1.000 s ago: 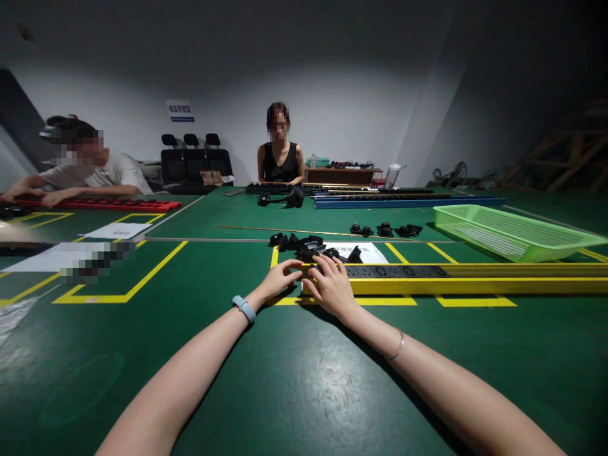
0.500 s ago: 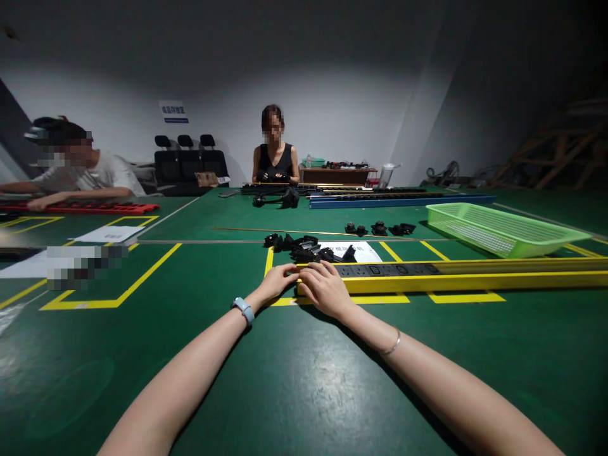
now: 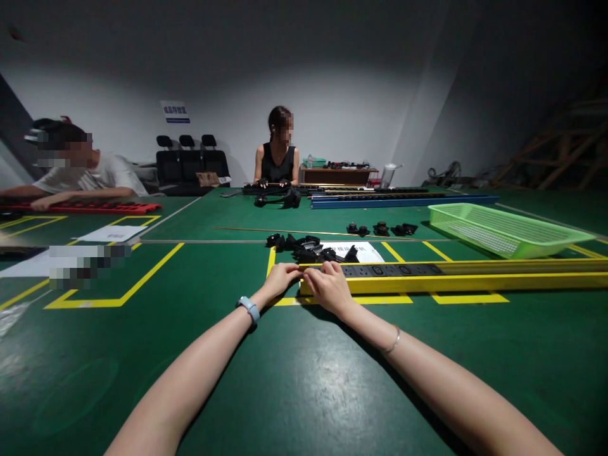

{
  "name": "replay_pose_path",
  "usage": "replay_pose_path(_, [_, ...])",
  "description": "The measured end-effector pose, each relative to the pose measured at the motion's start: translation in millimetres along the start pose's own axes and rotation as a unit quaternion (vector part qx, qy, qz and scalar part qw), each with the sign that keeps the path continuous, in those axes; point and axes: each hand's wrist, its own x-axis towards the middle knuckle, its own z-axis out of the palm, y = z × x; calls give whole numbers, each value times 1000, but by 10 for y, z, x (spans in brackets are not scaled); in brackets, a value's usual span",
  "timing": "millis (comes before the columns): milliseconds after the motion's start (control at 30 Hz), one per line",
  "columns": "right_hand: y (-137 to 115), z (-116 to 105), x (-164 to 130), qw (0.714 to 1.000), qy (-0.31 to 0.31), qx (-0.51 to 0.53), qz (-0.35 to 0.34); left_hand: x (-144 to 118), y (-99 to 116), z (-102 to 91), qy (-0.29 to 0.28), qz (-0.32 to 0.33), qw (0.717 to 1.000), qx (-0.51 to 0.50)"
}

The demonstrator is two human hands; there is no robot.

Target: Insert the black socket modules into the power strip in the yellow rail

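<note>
A long yellow power strip housing (image 3: 456, 282) lies across the green table (image 3: 294, 373), with black socket modules (image 3: 389, 270) seated in its channel. My left hand (image 3: 281, 278) rests at the strip's left end, fingers curled against it. My right hand (image 3: 329, 286) lies on top of the same end, fingers pressing on a black module there. A pile of loose black socket parts (image 3: 311, 248) sits just behind my hands, beside a white paper sheet (image 3: 363, 252).
A green mesh basket (image 3: 503, 229) stands at the right. Blue and black strips (image 3: 403, 200) lie at the far side, where a person in black sits. Another person leans over a red strip (image 3: 90, 207) at the left. Yellow tape outlines mark the table.
My hands have stayed at the strip's left end, with the fingers shifting slightly. The person across has turned their head and lowered their hands.
</note>
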Motion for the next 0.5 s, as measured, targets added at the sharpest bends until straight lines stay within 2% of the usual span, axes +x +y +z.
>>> replay_pose_path(267, [187, 2, -45, 999, 39, -23, 22, -24, 64, -9, -3, -8, 1000, 2])
replay_pose_path(500, [199, 37, -19, 995, 86, -31, 30, -22, 64, -11, -4, -17, 1000, 2])
